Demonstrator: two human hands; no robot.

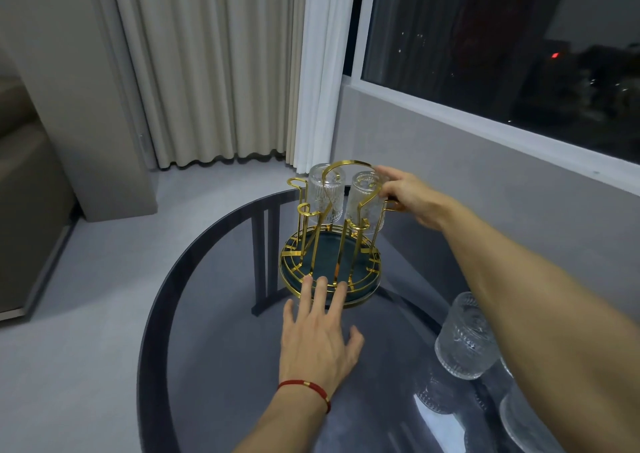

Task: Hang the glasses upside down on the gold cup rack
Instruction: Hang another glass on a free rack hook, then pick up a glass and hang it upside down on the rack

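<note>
The gold cup rack (311, 210) stands on a round dark green tray (363, 291) at the far side of the glass table. Two ribbed clear glasses hang upside down on it: one at the back (327, 193), one to the right (365, 203). My right hand (408, 196) grips the right glass near its upturned base. Flat on the table lies my left hand (318, 335), fingers spread, fingertips touching the tray's front rim. Another ribbed glass (464, 338) stands on the table at the right, partly behind my right forearm.
The round dark glass table (214, 331) has its curved edge at the left. More glassware (526, 421) shows at the lower right, cut off by the frame. A grey wall with a window sill lies to the right, curtains hang behind, and a sofa is far left.
</note>
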